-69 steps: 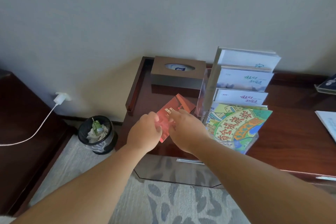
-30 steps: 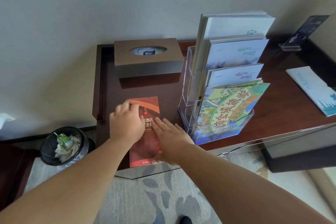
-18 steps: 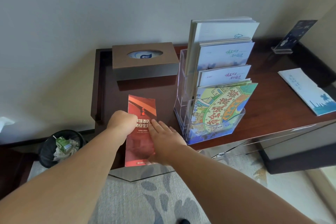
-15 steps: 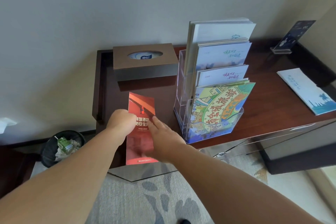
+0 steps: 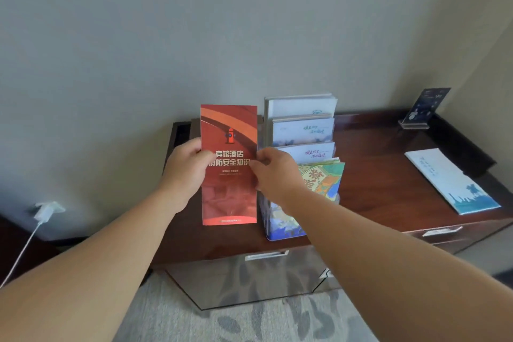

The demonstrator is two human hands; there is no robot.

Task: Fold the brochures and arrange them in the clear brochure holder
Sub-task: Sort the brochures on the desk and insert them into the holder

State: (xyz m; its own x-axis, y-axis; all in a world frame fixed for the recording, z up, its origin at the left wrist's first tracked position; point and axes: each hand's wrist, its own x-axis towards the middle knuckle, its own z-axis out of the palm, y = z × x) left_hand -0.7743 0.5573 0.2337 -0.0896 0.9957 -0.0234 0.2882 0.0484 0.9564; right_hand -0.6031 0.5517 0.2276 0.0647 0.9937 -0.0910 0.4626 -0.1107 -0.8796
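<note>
A folded red brochure (image 5: pixel 229 130) with a fire hydrant picture is upright in the air above the dark wooden desk (image 5: pixel 374 191). My left hand (image 5: pixel 186 168) grips its left edge, thumb on the front. My right hand (image 5: pixel 273 172) pinches its right edge. Just to the right stands the clear brochure holder (image 5: pixel 273 226), with white-blue brochures (image 5: pixel 304 130) in its back tiers and a colourful map brochure (image 5: pixel 323 180) in front. My right forearm covers the lower part of the holder.
A white and blue brochure (image 5: pixel 449 180) lies flat on the desk at the right. A small dark sign in a clear stand (image 5: pixel 423 108) is at the back right. A white charger and cable (image 5: pixel 44 211) hang on the wall at left.
The red brochure lay flat on the desk under both hands; it has now been lifted and is upright in the air. The view has tilted up, and the tissue box is hidden behind the brochure.
</note>
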